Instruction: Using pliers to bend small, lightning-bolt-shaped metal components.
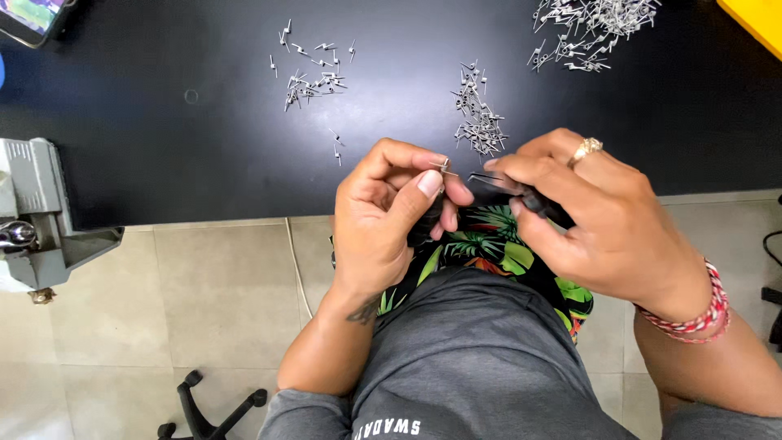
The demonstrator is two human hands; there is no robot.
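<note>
Both forearms came up bare from the lower edge of the view and met just short of the near edge of the worktop. The left hand (383,216) was curled, palm turned inward, its thumb pressed against the side of the index fingertip in a tight pinch, the other fingers folded beneath. The right hand (599,224) lay knuckles up, its fingers bunched forward and closed in a pinching grip toward the left thumb. The fingertips of the two hands were just beside each other. The left wrist was bent slightly back; the right wrist ran straight
</note>
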